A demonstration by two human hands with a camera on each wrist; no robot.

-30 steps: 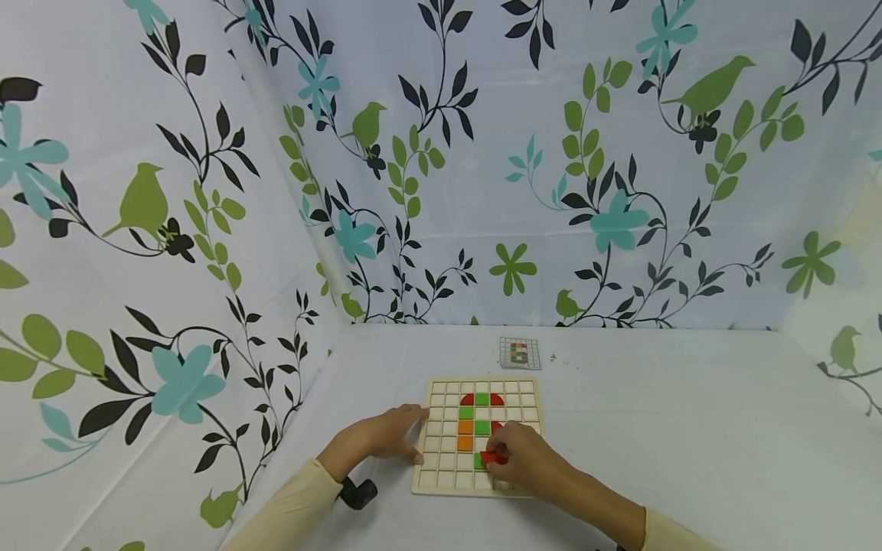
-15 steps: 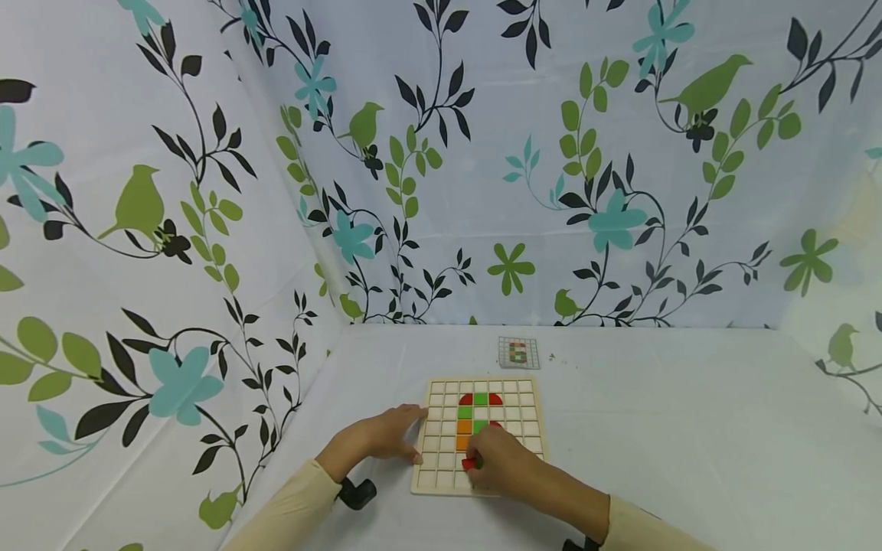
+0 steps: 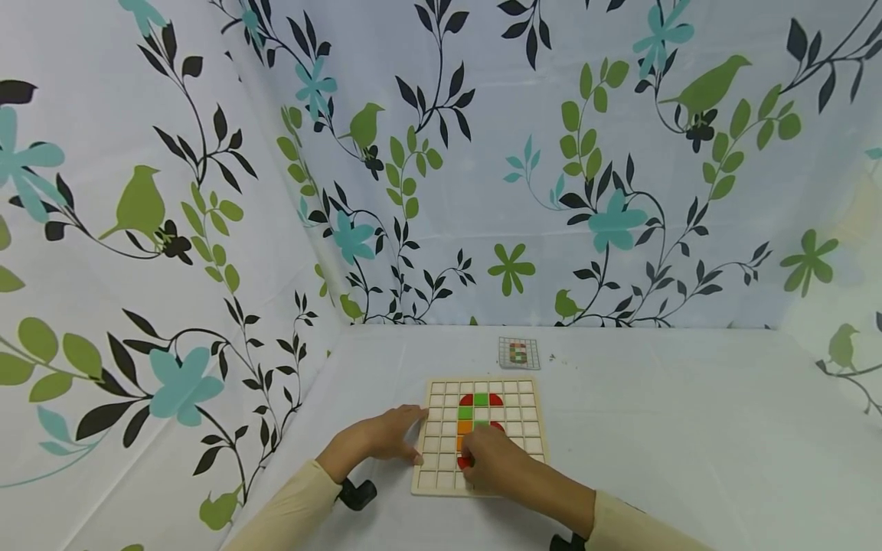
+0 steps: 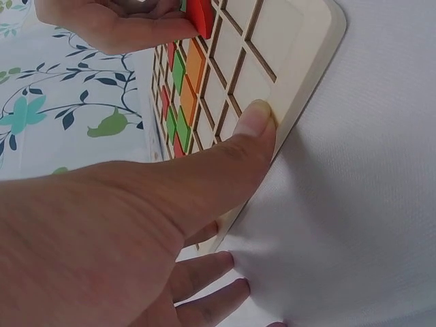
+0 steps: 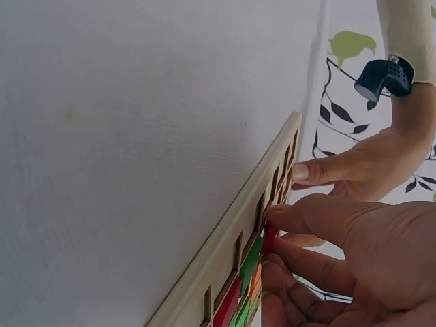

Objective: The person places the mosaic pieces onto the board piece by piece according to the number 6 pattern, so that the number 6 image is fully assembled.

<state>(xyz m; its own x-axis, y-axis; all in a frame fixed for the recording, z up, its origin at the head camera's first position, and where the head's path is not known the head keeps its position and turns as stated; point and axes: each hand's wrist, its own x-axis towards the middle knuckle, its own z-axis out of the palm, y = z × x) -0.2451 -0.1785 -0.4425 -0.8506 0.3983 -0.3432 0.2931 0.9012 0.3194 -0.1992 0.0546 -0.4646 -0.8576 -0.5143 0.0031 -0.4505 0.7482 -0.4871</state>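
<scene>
A wooden grid board (image 3: 441, 491) lies on the white table, with red, green and orange tiles set in some of its squares. My right hand (image 3: 499, 461) pinches a red tile (image 5: 270, 236) between thumb and fingers, low in the column under the orange tiles (image 3: 465, 427). In the left wrist view that red tile (image 4: 199, 18) stands tilted at its square. My left hand (image 3: 386, 434) rests at the board's left edge, its thumb pressing on the rim and the other fingers along the side. Part of the tile pattern is hidden beneath my right hand.
Behind the board lies a small pattern card (image 3: 519, 353) with a printed grid, and small dark marks (image 3: 553, 357) show beside it. Patterned curtains (image 3: 510, 191) with birds and leaves hang behind and on the left. A black wrist camera (image 3: 358, 493) sits on the left wrist.
My right hand has moved left across the board with the red tile, to the column below the orange tiles, and the tile sits lower. The left hand has stayed in place.
</scene>
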